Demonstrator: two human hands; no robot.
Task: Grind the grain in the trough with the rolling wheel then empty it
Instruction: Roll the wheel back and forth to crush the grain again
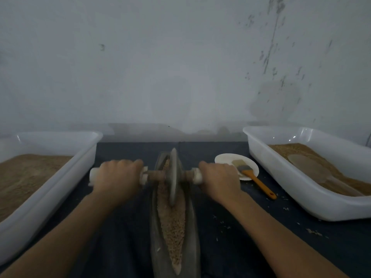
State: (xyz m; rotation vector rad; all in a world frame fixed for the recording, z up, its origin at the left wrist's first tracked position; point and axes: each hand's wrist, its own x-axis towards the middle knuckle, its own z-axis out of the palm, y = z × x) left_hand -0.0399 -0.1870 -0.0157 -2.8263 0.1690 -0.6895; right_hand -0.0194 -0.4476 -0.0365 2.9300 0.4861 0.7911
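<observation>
Grain (174, 225) lying pale and coarse along the groove of a long, narrow stone trough (193, 233), lengthwise down the middle of the dark desk (120, 227), near end toward the viewer. Upright in that groove, toward the far half, the rolling wheel (173, 177), grey disc on edge, rim down in the grain, slightly blurred. Through its hub a wooden axle (154, 176) running crosswise, white grips at both ends. Left hand (117, 177) wrapped over the left grip, fingers curled round it, knuckles up, white end showing past the outer side. Right hand (219, 178) closed the same way round the right grip, only the inner white collar visible. Both forearms reaching in from the bottom corners. Just beyond the right hand, a small white plate (224, 159) with a brush (253, 177) resting across it, bristles on the plate, orange handle slanting off onto the desk. Scattered kernels on the cloth at right. Left tub (66, 177), white plastic, holding brown ground material. Right tub (301, 189), also white, holding brown grain with a scoop-like shape half buried. Behind everything, a grey scuffed wall (180, 67).
</observation>
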